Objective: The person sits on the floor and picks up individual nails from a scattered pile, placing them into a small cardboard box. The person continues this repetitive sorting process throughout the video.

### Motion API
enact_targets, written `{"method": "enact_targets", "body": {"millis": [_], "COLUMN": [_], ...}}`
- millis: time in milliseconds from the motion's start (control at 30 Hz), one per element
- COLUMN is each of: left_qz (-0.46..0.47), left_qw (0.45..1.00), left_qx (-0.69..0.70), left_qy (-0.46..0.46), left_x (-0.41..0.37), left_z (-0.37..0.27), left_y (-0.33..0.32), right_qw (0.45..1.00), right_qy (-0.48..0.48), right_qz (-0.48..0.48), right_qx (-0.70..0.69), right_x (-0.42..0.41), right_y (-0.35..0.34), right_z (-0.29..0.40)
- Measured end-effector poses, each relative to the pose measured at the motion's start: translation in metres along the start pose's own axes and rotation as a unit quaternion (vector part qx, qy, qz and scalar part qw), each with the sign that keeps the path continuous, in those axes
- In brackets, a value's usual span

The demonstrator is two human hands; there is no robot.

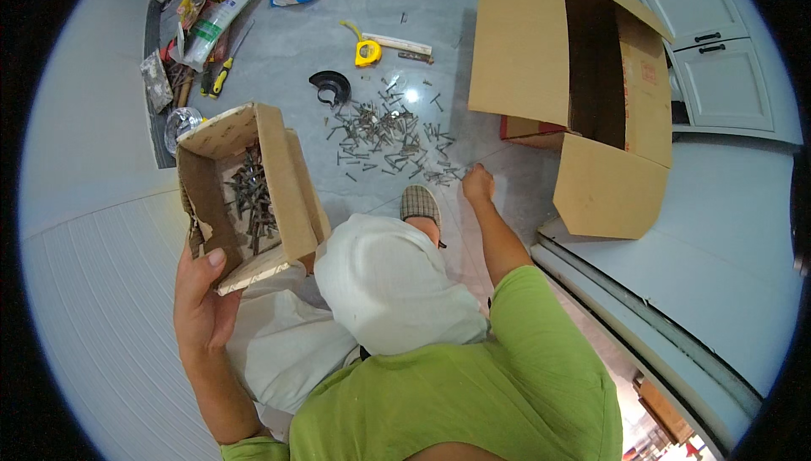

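My left hand (206,299) grips the lower edge of a small, torn cardboard box (285,176), its thumb over the rim. Inside the box, which is tilted with its opening towards me, lies a heap of dark screws (253,201). More loose screws (380,128) are scattered over the grey tiled floor in front of my shoe. My right hand (478,183) is down at the floor at the right edge of this scatter, beside a few screws. Its fingers are bent together; whether they pinch a screw cannot be seen.
Beyond the screws lie a black grinder guard (331,87), a yellow tape measure (367,53) and a whitish strip (399,44). A large open carton (519,37) stands at right, before white cabinets (722,81). A screwdriver (220,78) and other tools lie along the left wall.
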State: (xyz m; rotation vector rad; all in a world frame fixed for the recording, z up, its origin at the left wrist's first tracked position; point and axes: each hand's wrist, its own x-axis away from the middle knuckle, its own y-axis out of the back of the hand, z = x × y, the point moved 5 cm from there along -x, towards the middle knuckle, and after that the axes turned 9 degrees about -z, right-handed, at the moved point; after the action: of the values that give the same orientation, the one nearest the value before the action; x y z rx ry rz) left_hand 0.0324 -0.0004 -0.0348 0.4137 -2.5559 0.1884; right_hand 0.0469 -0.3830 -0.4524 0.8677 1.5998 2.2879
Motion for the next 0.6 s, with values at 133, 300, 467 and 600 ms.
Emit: {"method": "enact_targets", "body": {"millis": [133,300,467,600], "left_qz": [0.017,0.018,0.022,0.022], "left_qw": [1.0,1.0,1.0,0.999], "left_qx": [-0.001,0.015,0.019,0.026], "left_qy": [0.001,0.018,0.012,0.006], "left_x": [0.004,0.012,0.015,0.022], "left_z": [-0.004,-0.004,-0.007,-0.005], "left_y": [-0.002,0.008,0.006,0.024], "right_qw": [0.998,0.989,0.987,0.919], "right_qy": [0.042,0.147,0.032,0.009], "right_qz": [-0.008,-0.013,-0.025,0.074], "right_qx": [-0.037,0.031,-0.153,-0.388], "right_x": [0.015,0.038,0.029,0.055], "right_y": [-0.006,-0.007,0.0,0.076], "right_z": [-0.014,-0.012,-0.017,0.075]}}
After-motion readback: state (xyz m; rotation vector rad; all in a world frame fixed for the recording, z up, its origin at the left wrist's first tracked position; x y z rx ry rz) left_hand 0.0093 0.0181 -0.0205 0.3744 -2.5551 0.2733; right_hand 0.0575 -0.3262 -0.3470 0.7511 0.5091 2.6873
